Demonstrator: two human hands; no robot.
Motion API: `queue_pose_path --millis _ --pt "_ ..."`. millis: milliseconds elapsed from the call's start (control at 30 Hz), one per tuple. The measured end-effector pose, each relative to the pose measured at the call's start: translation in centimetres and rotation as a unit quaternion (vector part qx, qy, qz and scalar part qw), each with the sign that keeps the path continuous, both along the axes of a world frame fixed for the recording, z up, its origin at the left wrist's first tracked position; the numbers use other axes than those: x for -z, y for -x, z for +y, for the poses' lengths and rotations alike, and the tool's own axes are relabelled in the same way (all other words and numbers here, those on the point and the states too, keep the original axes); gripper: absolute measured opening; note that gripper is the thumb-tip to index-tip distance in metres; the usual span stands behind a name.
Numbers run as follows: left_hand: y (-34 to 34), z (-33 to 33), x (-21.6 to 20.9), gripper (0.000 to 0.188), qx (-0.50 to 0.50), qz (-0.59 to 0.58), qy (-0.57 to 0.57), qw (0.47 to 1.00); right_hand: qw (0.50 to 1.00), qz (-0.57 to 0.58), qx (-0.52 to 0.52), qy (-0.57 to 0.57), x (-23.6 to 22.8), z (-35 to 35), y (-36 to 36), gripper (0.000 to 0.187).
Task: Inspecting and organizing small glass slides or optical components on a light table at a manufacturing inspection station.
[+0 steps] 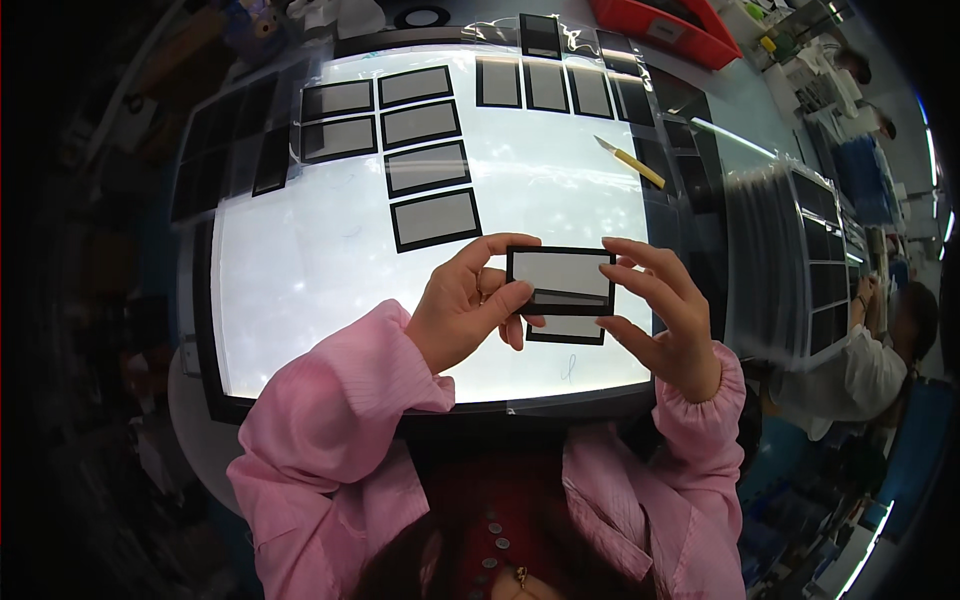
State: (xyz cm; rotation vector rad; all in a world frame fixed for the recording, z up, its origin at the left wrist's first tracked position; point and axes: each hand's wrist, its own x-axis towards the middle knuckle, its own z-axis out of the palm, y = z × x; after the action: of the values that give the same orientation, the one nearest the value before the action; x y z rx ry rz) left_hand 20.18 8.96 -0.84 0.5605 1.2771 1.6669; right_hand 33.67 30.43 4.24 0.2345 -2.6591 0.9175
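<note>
A small rectangular panel with a black border and clear grey middle [560, 275] is held up above a glowing white light table [300, 290]. My left hand [470, 300] pinches its left end, thumb on the front face. At the right end, fingertips and thumb of my right hand [665, 310] rest against the edge and corners. Under the raised panel, part of another black-bordered panel [565, 330] shows on the lit surface; its upper part is hidden. Beyond my hands lies a group of similar panels [435, 220] in two columns.
A yellow craft knife [635, 165] lies at the right of the lit surface. More panels on clear film [545, 85] lie along the far edge. A red bin [670, 30] stands far right. Upright clear sheets with dark panels [790, 260] stand right; a person [860, 370] sits beyond them.
</note>
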Motion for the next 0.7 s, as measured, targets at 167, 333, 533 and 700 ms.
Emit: queue_pose_path --millis 167,333,533,700 --pt "0.9 -0.3 0.3 0.049 -0.043 0.256 0.014 0.966 0.996 -0.011 0.048 0.076 1.4 1.5 0.0 0.046" --pt "2.0 0.1 2.4 0.087 -0.041 0.607 0.054 0.791 0.991 -0.050 0.102 0.075 2.7 2.4 -0.7 0.041" --pt "1.7 0.6 2.4 0.115 0.037 0.652 0.191 0.733 0.991 -0.067 0.095 0.073 3.9 2.6 -0.9 0.040" --pt "1.8 0.5 2.7 0.122 0.010 0.641 0.183 0.745 0.990 -0.077 0.086 0.076 4.4 2.9 -0.8 0.040"
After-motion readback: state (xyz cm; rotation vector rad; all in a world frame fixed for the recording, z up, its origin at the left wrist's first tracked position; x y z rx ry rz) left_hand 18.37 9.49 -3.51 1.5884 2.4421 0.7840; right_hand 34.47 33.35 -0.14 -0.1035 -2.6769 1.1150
